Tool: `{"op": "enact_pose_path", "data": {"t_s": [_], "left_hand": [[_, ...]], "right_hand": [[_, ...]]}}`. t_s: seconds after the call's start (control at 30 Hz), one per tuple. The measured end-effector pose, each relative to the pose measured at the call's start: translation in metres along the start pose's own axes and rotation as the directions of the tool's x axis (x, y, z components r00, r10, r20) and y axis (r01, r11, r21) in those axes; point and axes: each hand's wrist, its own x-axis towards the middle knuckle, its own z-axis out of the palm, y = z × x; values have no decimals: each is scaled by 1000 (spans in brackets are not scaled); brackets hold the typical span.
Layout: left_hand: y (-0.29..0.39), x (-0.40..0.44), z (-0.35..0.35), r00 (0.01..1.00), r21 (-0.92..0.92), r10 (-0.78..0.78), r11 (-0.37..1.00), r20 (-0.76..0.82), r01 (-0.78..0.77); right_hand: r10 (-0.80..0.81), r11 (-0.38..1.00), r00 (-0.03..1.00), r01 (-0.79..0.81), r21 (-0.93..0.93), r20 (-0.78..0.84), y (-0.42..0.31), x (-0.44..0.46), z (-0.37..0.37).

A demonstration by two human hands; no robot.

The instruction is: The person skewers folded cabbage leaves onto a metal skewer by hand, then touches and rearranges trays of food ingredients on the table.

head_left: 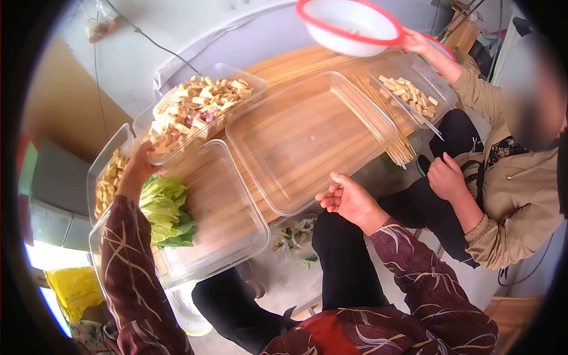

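Note:
My left hand (141,168) is at the near left corner of a clear tray heaped with pale chunks (201,97), its fingers closed on the rim. Below that hand, green leafy lettuce (163,210) lies in a second clear tray (260,236). My right hand (352,201) is raised, palm up and fingers partly curled but apart, holding nothing, by the near edge of a large clear tray (313,136) with nothing in it. More tan pieces (109,183) fill a tray at the far left.
Thin wooden sticks (399,148) lie beside a tray of short pale pieces (411,97). A co-worker (515,195) sits at the right, one hand on a red-rimmed white basin (355,29). A yellow bag (74,293) is at the lower left.

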Motion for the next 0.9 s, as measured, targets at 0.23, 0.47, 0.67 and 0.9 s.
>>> {"op": "enact_pose_path", "data": {"t_s": [0.23, 0.47, 0.67, 0.9], "left_hand": [[-22, 5, 30, 997, -283, -61, 958, -45, 46], [-44, -6, 32, 988, -18, 61, 998, -140, -64], [-30, -33, 27, 981, -76, 123, 988, -147, -136], [-11, -97, 47, 992, -90, 83, 992, -97, -92]], "right_hand": [[-22, 1000, 1000, 22, 13, -5, 3, 2, -3], [-56, 998, 998, 56, -3, 20, -1, 11, -6], [-49, 999, 999, 49, -13, 23, -9, 22, -3], [-163, 986, 981, 165, -9, 102, -14, 21, 4]]}}
